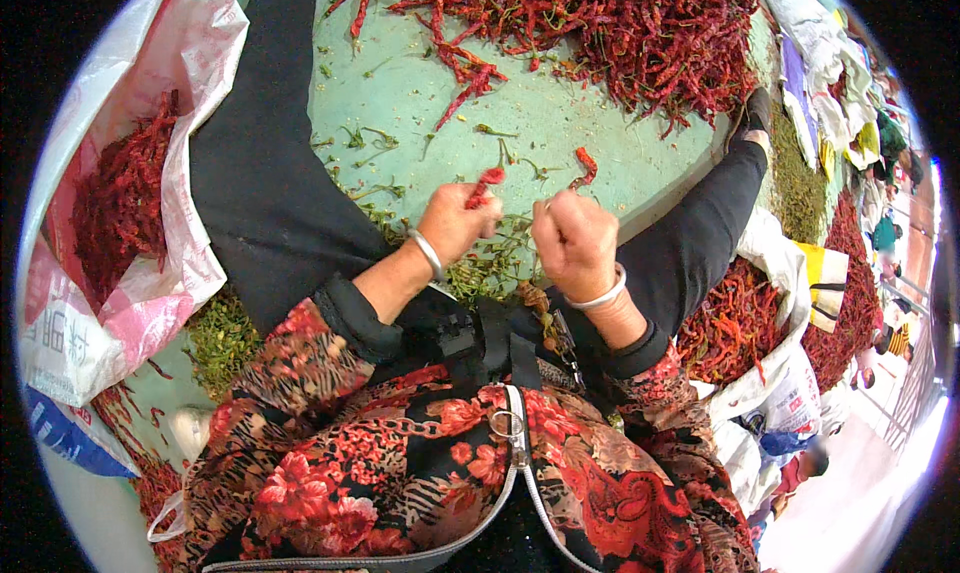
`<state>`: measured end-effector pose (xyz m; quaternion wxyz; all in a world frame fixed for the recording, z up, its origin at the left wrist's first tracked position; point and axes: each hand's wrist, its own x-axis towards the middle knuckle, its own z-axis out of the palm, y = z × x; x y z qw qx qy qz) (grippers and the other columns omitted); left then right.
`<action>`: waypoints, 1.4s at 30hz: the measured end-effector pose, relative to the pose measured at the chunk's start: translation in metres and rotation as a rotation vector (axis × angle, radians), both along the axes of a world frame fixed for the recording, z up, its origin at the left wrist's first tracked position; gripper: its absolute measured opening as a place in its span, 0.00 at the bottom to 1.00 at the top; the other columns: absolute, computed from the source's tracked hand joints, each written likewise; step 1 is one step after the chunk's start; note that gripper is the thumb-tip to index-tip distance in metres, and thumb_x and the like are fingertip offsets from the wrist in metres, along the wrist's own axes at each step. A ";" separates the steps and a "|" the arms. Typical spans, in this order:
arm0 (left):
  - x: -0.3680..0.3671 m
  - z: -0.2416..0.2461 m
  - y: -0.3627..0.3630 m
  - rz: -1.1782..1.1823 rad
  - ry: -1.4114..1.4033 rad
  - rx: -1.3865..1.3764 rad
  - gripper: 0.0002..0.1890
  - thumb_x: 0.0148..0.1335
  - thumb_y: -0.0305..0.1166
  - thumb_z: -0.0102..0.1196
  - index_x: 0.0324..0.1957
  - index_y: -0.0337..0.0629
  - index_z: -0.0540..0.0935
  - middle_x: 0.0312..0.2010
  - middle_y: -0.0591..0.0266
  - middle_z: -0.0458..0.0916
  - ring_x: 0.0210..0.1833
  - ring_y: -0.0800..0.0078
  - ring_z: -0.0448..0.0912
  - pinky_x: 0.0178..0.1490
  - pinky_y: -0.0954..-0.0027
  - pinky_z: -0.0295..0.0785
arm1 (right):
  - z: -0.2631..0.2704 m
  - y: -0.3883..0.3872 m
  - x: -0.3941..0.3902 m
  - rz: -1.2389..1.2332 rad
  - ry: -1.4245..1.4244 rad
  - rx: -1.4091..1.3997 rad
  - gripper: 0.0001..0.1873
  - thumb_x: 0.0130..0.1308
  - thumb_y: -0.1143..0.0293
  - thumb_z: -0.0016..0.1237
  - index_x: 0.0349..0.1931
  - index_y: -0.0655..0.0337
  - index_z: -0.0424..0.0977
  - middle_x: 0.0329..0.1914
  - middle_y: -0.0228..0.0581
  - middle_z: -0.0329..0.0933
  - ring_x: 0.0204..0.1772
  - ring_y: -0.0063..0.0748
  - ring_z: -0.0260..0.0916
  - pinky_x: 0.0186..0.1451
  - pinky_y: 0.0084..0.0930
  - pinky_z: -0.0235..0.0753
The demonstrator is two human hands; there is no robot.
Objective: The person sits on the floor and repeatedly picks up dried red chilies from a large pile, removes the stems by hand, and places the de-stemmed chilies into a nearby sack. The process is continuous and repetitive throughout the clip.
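Note:
My left hand (459, 217) is closed around a red dried chili pepper (486, 187), which sticks up past the thumb and fingers. Just to its right, my right hand (576, 235) is curled into a fist. A bright red, bent dried chili pepper (585, 168) emerges from its far side; the fingers hide where it is gripped. The hands are apart, above green chili stems (491, 269) heaped between my legs. Ahead, a large pile of dark red dried chilies (660, 40) covers part of the pale green floor (390, 85), with loose stems scattered nearer.
A white and pink woven sack (202, 220) at left contains dried chilies (127, 190). On the right, another white sack (796, 303) holds redder chilies (735, 318). My outstretched legs (262, 160) flank the work area. Farther right are more chili heaps (847, 288) and other people.

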<state>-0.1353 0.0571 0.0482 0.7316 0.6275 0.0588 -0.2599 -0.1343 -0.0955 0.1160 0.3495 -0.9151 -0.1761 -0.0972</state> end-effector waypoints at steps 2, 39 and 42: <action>0.005 -0.002 0.000 -0.002 0.097 -0.081 0.10 0.55 0.33 0.50 0.22 0.39 0.74 0.14 0.69 0.72 0.17 0.84 0.66 0.21 0.80 0.60 | -0.001 -0.010 0.013 -0.039 0.148 -0.014 0.13 0.53 0.72 0.47 0.15 0.63 0.60 0.11 0.45 0.59 0.16 0.47 0.60 0.18 0.35 0.58; 0.014 -0.027 0.015 0.371 0.270 0.240 0.14 0.53 0.43 0.48 0.19 0.47 0.68 0.12 0.70 0.66 0.14 0.77 0.65 0.17 0.71 0.60 | -0.133 0.015 -0.014 0.445 0.146 -0.699 0.13 0.52 0.73 0.40 0.40 0.58 0.68 0.44 0.52 0.66 0.35 0.44 0.70 0.30 0.36 0.72; 0.005 -0.019 0.008 0.277 -0.001 0.300 0.14 0.55 0.41 0.47 0.25 0.38 0.72 0.20 0.65 0.73 0.27 0.78 0.70 0.32 0.69 0.67 | -0.109 0.004 -0.009 0.339 0.489 -0.474 0.14 0.48 0.74 0.44 0.38 0.61 0.68 0.43 0.55 0.65 0.32 0.55 0.68 0.32 0.43 0.71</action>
